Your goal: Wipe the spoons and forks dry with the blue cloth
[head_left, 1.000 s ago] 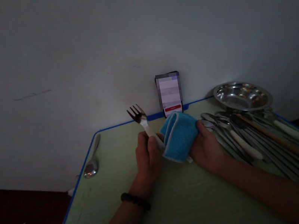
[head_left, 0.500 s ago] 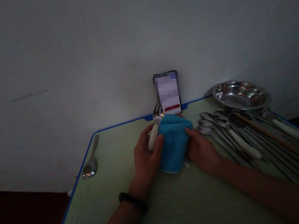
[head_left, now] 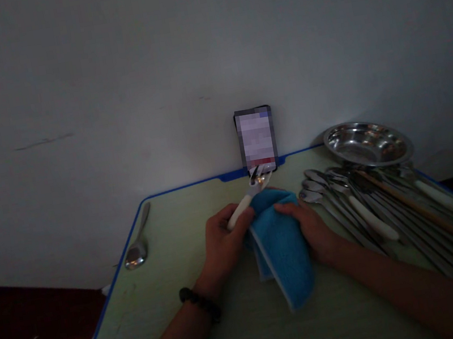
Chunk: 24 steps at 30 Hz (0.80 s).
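Observation:
My left hand (head_left: pixel 229 238) is closed around the white handle of a fork (head_left: pixel 241 212), whose metal tines point up and to the right. A blue cloth (head_left: pixel 287 251) with a pale edge hangs from my right hand (head_left: pixel 314 229), its fingers closed on the upper part with the thumb on top. The cloth sits just below and right of the fork's head, close to the handle; some of my right fingers are hidden behind it. A dark beaded bracelet (head_left: pixel 200 304) is on my left wrist.
At the table's (head_left: pixel 174 218) left edge lies a metal spoon (head_left: pixel 136 253). Several spoons and long-handled utensils (head_left: pixel 371 215) cover the right side, with a shiny metal bowl (head_left: pixel 367 144) behind them. A phone (head_left: pixel 256 139) leans against the wall (head_left: pixel 153 89).
The fork has tilted to the right and moved slightly right. My right hand has shifted right, and the blue cloth has opened out, now hanging lower with a loose corner.

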Each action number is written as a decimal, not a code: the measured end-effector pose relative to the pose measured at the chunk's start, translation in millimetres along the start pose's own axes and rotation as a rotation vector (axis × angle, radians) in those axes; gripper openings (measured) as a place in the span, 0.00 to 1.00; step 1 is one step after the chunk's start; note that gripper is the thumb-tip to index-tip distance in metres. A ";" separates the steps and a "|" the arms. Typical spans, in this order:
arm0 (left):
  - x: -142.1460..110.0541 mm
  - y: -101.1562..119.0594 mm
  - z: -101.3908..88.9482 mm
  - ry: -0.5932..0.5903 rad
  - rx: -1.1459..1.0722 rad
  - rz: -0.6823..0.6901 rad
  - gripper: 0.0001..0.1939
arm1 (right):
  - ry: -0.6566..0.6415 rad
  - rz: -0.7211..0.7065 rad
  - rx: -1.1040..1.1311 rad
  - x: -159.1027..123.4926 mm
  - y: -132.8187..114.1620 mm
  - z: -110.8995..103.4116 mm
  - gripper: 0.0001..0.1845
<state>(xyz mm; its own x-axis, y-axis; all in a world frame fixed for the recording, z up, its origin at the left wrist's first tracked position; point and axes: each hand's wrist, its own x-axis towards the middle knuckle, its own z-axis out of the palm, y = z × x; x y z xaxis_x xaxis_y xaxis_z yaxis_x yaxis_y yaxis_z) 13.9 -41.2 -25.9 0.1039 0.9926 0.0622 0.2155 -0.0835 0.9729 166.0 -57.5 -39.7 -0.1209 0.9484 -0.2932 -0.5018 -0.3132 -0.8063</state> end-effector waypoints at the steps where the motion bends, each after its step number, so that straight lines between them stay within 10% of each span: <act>1: 0.5 0.0 -0.1 0.016 0.005 0.009 0.11 | 0.005 0.052 0.026 0.4 -0.6 -0.5 0.23; 17: -1.1 -0.8 -4.6 -0.202 0.059 0.068 0.14 | 0.053 0.137 0.011 2.8 -4.6 -2.1 0.12; 24: 8.5 -4.7 -3.7 0.008 -0.061 0.027 0.18 | -0.111 -0.073 -0.096 -2.3 -3.5 -0.4 0.28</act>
<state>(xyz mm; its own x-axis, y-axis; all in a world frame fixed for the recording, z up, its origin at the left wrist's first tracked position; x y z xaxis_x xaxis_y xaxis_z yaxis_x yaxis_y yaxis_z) 10.2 -32.1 -29.1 0.1006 0.9908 0.0904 0.1527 -0.1052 0.9827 168.4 -58.6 -36.5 -0.1836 0.9668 -0.1779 -0.4289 -0.2417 -0.8704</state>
